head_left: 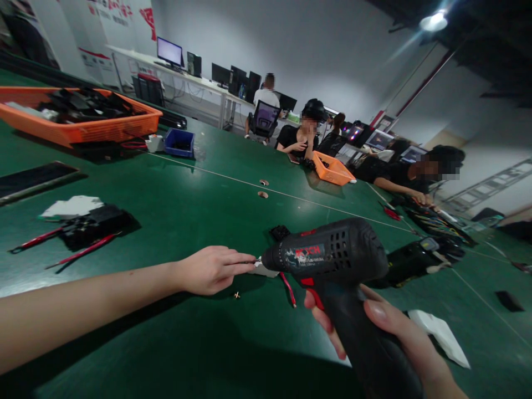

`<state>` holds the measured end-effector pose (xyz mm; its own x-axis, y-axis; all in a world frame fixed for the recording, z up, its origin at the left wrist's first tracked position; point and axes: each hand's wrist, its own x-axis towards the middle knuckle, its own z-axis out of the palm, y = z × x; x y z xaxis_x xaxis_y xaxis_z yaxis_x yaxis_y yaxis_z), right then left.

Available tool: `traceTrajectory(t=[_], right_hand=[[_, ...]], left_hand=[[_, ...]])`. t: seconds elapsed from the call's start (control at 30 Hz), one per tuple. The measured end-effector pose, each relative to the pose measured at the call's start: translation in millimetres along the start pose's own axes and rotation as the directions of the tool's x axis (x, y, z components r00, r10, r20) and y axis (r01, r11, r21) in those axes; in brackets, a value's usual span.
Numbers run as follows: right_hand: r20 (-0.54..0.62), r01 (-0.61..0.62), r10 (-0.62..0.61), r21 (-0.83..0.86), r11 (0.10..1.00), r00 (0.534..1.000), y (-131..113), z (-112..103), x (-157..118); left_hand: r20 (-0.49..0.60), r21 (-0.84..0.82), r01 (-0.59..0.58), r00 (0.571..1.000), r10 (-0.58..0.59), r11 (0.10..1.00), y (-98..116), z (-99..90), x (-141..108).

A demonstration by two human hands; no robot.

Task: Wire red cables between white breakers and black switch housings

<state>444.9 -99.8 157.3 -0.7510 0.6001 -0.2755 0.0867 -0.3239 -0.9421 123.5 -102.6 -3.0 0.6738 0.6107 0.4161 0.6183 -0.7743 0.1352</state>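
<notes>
My right hand is wrapped round the handle of a black and red cordless drill, which points left. Its chuck is close to the fingertips of my left hand. The fingers of my left hand are pressed together at the bit's tip; what they hold is too small to make out. Beneath the chuck lies a white piece, partly hidden, with a red wire beside it. Small brass-coloured bits rest on the table just below my left hand.
On the green table are an orange basket of black parts, a blue bin, black parts with red leads, a second orange basket and white pieces. Several people sit beyond.
</notes>
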Motion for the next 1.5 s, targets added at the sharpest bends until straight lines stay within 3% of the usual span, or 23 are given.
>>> traceTrajectory(t=[0.6,1.0,1.5], right_hand=[[0.001,-0.179,0.179,-0.030,0.983,0.984,-1.5,5.0,-7.2],[-0.069,-0.167,0.162,-0.066,0.984,0.984,-1.1,-0.6,-2.3],[-0.058,-0.129,0.125,-0.073,0.989,0.991,-7.2,1.4,-1.2]], left_hand=[[0.072,-0.036,0.078,0.995,-0.076,0.996,0.1,1.0,-0.7],[0.058,-0.024,0.028,0.998,-0.027,0.999,-0.3,-0.5,-1.1],[0.052,-0.048,0.021,0.998,-0.019,0.999,-0.2,-1.0,0.3]])
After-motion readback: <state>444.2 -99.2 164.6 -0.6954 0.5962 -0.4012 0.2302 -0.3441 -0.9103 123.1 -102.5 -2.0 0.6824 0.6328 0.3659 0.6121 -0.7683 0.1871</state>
